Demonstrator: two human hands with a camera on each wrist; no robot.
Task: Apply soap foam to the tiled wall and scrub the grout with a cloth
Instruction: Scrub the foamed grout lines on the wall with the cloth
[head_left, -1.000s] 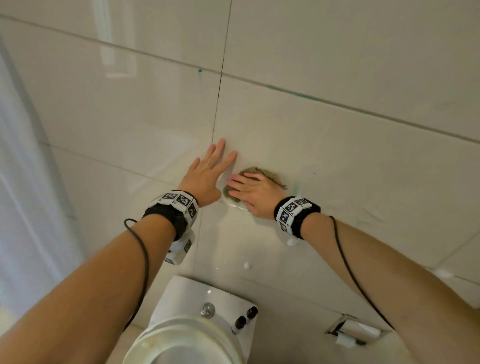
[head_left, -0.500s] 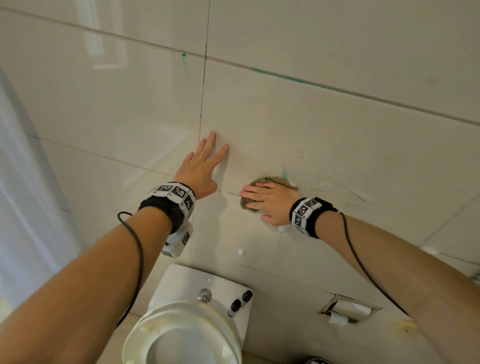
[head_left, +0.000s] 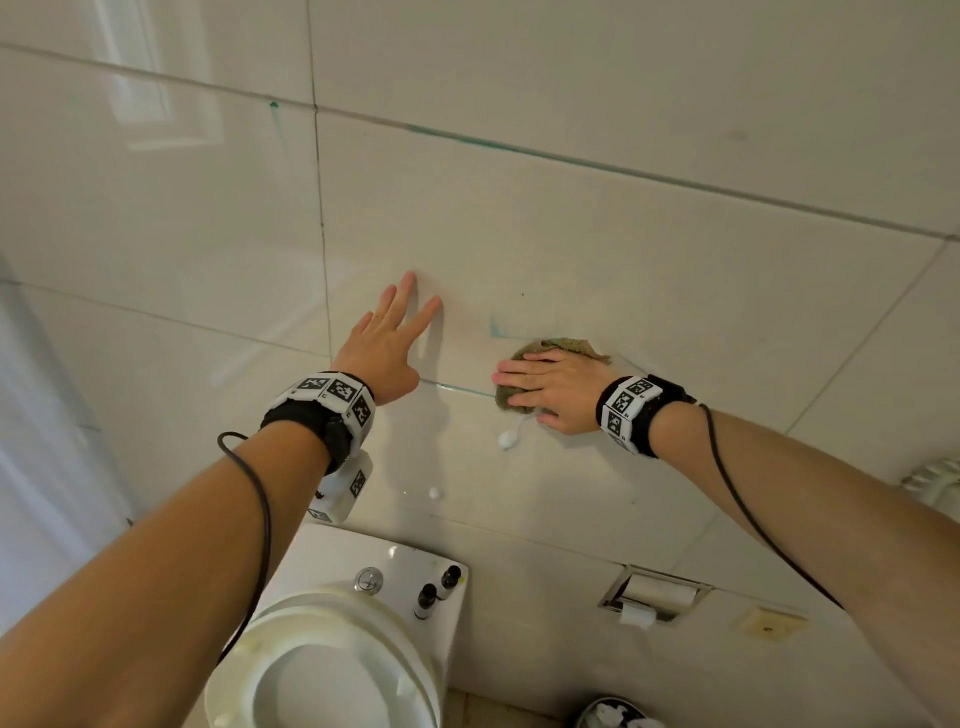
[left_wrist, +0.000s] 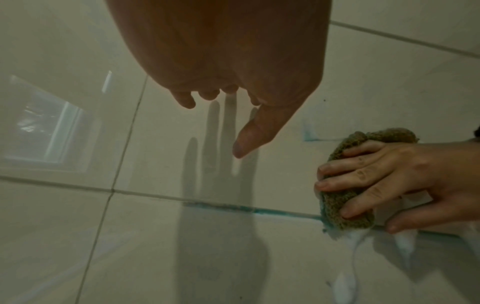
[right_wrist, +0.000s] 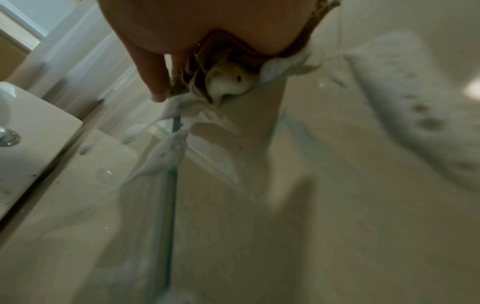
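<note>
My right hand (head_left: 550, 387) grips a bunched olive-brown cloth (head_left: 566, 344) and presses it on the tiled wall (head_left: 675, 270), over a horizontal grout line (head_left: 457, 388) stained teal. In the left wrist view its fingers (left_wrist: 363, 176) curl over the cloth (left_wrist: 342, 218), with the thumb below. White foam (head_left: 508, 439) drips down the tile under the cloth. The right wrist view shows foam (right_wrist: 226, 84) squeezed out beneath the cloth (right_wrist: 200, 67). My left hand (head_left: 387, 343) lies flat on the wall to the left, fingers spread, holding nothing.
Below stand a white toilet cistern (head_left: 384, 561) bearing two small dark bottles (head_left: 439, 587) and the toilet seat (head_left: 322, 665). A recessed toilet-roll holder (head_left: 654, 595) sits at the lower right of the wall. A white curtain (head_left: 41, 467) hangs at the left.
My right hand has slid the cloth to the right along the grout line, away from the left hand. A foam drip now hangs below it. The left hand stays flat on the wall.
</note>
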